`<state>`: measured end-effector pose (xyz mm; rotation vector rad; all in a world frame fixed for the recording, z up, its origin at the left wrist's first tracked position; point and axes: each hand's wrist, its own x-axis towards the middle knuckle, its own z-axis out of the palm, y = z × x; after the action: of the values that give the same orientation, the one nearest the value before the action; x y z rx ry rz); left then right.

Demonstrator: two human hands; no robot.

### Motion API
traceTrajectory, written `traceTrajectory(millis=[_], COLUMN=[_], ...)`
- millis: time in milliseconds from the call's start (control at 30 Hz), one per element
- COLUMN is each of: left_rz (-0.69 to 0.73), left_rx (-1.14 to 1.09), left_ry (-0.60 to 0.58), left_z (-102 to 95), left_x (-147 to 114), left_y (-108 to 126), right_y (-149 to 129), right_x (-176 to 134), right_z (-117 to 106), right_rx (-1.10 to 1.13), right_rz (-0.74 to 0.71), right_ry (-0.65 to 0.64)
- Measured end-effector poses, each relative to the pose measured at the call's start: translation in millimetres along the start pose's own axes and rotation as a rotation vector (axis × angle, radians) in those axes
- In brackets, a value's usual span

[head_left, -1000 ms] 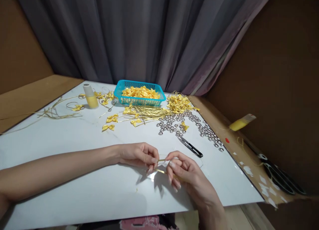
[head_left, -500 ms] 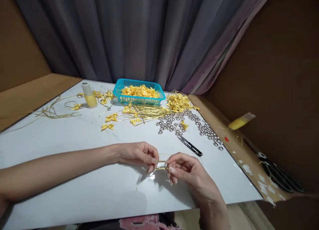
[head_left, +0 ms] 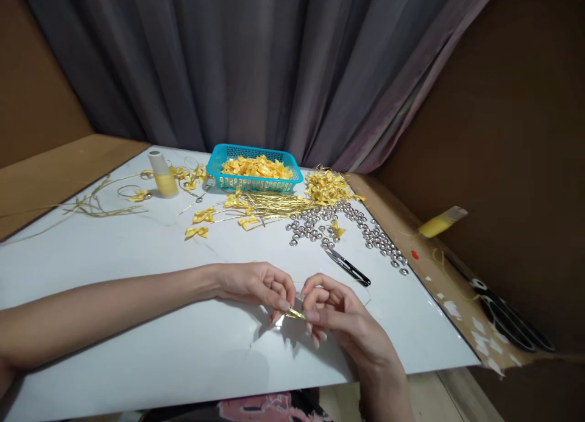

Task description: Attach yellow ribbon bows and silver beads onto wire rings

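Observation:
Between my two hands runs a short stretch of gold cord (head_left: 295, 314), its strands close together above the white tabletop. My left hand (head_left: 267, 291) pinches the cord's left side between thumb and fingers. From the right, my right hand (head_left: 333, 309) pinches the other side, fingers curled. A thin thread extends past my right hand toward the black thread snips (head_left: 350, 268), which lie just beyond it. Farther back are a bundle of gold cords (head_left: 274, 205), loose yellow ribbon bows (head_left: 197, 232) and many small silver rings (head_left: 311, 224).
A blue basket (head_left: 255, 183) full of yellow bows stands at the back, beside a pile of yellow bows (head_left: 328, 187). A thread spool (head_left: 163, 175) stands at left. On the brown right-hand ledge are another spool (head_left: 443, 222), black scissors (head_left: 509, 318) and paper scraps (head_left: 479, 339).
My hands have come closer together, the right moving slightly left. Two separate cord strands between them now lie together, slanting down to the right.

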<state>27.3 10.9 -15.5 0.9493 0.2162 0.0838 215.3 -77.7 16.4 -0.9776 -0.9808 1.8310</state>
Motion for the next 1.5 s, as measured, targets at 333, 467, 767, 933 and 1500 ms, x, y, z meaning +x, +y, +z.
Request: traceTrajectory(millis=[333,467,767,933,1500], left_rz=[-0.01,0.021,0.065,0.114,0.161], left_rx=[0.069,0.062,0.037,-0.005,0.063], left_ry=[0.017,0.03,0.066,0.09,0.208], left_z=[2.2,1.8,1.5,2.8,2.4], left_x=[-0.4,-0.8,-1.2,-0.9,0.7], left_y=[-0.4,-0.1,1.1,3.6,2.0], right_y=[0.1,0.3,1.3,0.8,3.4], right_x=[0.1,0.0,-0.1,0.0,0.8], right_z=[-1.4,-1.5,-2.4,-2.6,-0.1], right_rx=[-0.004,-0.013,-0.022,-0.011,-0.035], right_rz=[-0.035,-0.038,-0.042,-0.059,-0.121], right_ry=[0.025,0.054,0.059,0.081,0.094])
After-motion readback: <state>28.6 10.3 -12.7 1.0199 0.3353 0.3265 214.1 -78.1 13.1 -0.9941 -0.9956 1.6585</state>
